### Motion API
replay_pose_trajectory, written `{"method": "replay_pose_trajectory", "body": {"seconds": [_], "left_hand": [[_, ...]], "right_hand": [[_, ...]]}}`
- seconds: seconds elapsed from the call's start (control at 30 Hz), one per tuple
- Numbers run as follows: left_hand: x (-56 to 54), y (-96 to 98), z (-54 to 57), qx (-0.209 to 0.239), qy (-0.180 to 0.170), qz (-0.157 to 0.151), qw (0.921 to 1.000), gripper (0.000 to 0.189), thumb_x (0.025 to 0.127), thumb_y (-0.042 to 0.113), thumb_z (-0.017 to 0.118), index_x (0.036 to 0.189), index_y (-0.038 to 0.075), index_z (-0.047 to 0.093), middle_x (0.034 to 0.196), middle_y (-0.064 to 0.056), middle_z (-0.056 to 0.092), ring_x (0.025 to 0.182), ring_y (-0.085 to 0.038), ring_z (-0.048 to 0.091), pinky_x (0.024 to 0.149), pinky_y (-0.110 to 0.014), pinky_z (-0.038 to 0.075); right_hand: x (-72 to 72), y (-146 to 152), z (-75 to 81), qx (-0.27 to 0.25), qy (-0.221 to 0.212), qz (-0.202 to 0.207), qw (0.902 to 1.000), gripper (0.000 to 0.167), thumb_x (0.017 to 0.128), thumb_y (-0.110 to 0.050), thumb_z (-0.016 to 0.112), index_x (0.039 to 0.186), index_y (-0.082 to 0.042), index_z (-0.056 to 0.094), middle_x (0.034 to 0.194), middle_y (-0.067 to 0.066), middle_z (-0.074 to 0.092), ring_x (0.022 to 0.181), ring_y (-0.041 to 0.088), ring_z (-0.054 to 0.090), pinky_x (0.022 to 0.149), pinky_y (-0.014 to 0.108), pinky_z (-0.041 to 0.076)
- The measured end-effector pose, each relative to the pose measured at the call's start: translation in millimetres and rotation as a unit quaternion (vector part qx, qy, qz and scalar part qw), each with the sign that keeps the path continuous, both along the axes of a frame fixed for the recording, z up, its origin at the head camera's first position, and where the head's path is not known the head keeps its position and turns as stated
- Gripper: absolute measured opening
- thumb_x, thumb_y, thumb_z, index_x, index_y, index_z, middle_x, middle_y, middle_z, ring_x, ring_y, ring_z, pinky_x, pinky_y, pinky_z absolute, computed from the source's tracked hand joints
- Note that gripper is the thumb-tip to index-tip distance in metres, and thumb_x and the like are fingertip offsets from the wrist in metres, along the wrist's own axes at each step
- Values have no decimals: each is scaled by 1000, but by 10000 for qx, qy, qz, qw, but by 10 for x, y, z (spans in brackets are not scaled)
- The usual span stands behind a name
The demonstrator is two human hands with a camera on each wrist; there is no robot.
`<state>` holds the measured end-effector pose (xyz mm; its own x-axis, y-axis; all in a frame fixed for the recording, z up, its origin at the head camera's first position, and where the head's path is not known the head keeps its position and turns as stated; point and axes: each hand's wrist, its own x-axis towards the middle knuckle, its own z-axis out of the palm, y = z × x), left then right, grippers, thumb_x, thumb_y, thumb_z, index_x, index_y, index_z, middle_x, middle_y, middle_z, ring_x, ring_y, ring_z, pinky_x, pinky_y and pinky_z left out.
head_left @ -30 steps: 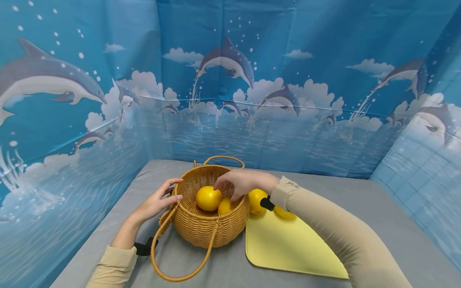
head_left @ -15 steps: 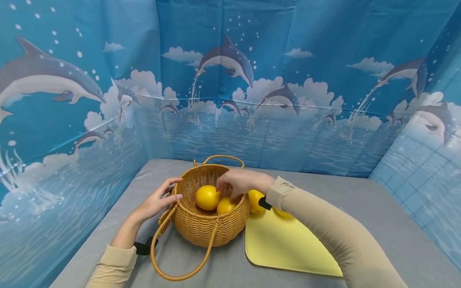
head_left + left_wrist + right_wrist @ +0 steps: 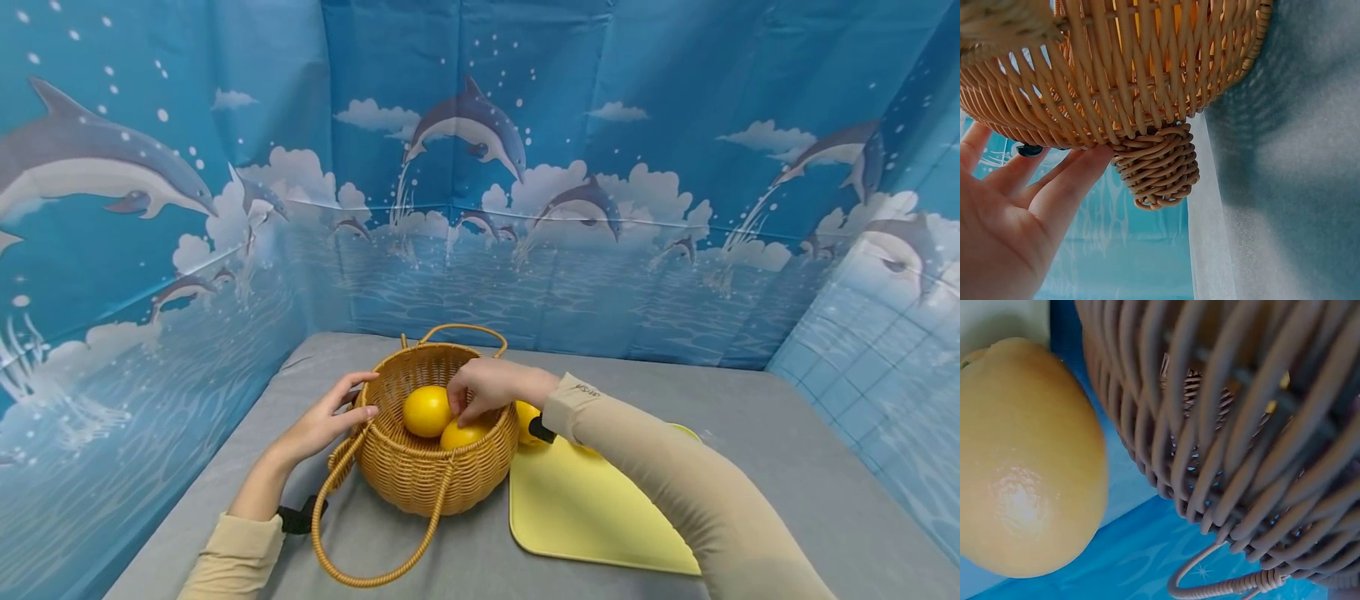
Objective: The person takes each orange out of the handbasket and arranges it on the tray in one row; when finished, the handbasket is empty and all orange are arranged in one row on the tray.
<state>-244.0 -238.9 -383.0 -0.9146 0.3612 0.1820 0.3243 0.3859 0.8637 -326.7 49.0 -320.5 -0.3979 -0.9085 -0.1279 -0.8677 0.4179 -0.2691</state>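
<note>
A round wicker basket (image 3: 438,477) stands on the grey surface with two lemons (image 3: 427,412) inside it. My right hand (image 3: 486,387) reaches over the right rim. Its bent thumb and fingers come together on top of the nearer lemon (image 3: 459,437), beside the other one. At the left rim is my left hand (image 3: 318,427), thumb and fingers extended against the wicker. In the left wrist view the fingers (image 3: 1066,194) lie straight along the basket wall, next to a woven lug (image 3: 1157,165).
Outside the basket's right side sits another lemon (image 3: 527,423), large in the right wrist view, partly behind my wrist. A yellow mat (image 3: 585,508) lies below my right forearm. One handle loop (image 3: 375,581) falls forward. A dolphin-print curtain (image 3: 570,275) surrounds the surface.
My right hand has moved slightly left and its thumb and fingers have drawn together over the nearer lemon, which has shifted a little left. The left hand stays at the rim.
</note>
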Motion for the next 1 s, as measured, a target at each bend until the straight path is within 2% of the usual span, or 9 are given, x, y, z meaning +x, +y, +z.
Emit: {"method": "replay_pose_trajectory", "body": {"seconds": [0.13, 0.27, 0.33, 0.43, 0.57, 0.67, 0.83, 1.0], "left_hand": [[-4, 5, -3, 36, -14, 3, 10000, 50, 96, 30, 54, 141, 19, 35, 151, -14, 21, 135, -48, 17, 98, -66, 26], [-3, 8, -1, 60, -29, 4, 10000, 50, 96, 30, 54, 141, 19, 35, 151, -14, 21, 135, -47, 17, 98, -65, 27], [-4, 8, 0, 55, -28, 0, 10000, 50, 96, 30, 54, 141, 19, 35, 151, -14, 21, 135, -48, 17, 98, -65, 27], [-4, 4, 1, 53, -16, 7, 10000, 50, 96, 30, 54, 141, 20, 35, 151, -14, 21, 135, -48, 18, 98, -65, 27], [-3, 0, 1, 50, -7, 17, 10000, 50, 96, 29, 54, 141, 19, 35, 151, -15, 21, 134, -48, 18, 98, -65, 28], [-3, 1, 0, 49, -19, 14, 10000, 51, 96, 29, 54, 141, 18, 35, 151, -15, 21, 134, -48, 19, 97, -65, 28], [-3, 4, -2, 63, -26, 15, 10000, 51, 96, 29, 55, 142, 18, 35, 151, -14, 21, 134, -48, 19, 97, -65, 28], [-6, 3, -5, 59, -35, 31, 10000, 51, 95, 30, 55, 141, 19, 35, 151, -14, 21, 134, -47, 19, 97, -65, 28]], "right_hand": [[5, -10, 32, 56, -407, -57, 9991, 10, 82, -14, 74, 91, -13, 69, 85, -8, 64, 78, 4, 58, 71, 20, 47], [20, -22, 73, 317, -983, -193, 9945, 26, 79, 0, 73, 102, -10, 68, 98, -3, 65, 93, 13, 60, 78, 21, 47], [31, -29, 83, 472, -1098, -268, 9925, 32, 78, 2, 73, 106, -11, 67, 103, -2, 64, 99, 16, 59, 81, 22, 47], [41, -40, 78, 518, -913, -281, 9941, 30, 79, -4, 74, 107, -13, 67, 105, -3, 63, 101, 17, 58, 83, 22, 46], [45, -58, 35, 467, -320, -136, 9983, 18, 84, -21, 73, 101, -15, 68, 99, -6, 65, 88, 10, 58, 76, 22, 46], [40, -70, -4, 466, -134, -34, 9988, 15, 86, -27, 70, 97, -17, 70, 94, -8, 66, 81, 6, 57, 72, 21, 45], [33, -76, -10, 426, -383, -30, 9984, 9, 88, -21, 68, 96, -17, 71, 96, -8, 66, 86, 7, 57, 75, 21, 45], [44, -82, 31, 517, -1035, -296, 9928, 23, 83, -13, 73, 106, -15, 69, 106, -7, 63, 102, 14, 58, 83, 22, 46]]}}
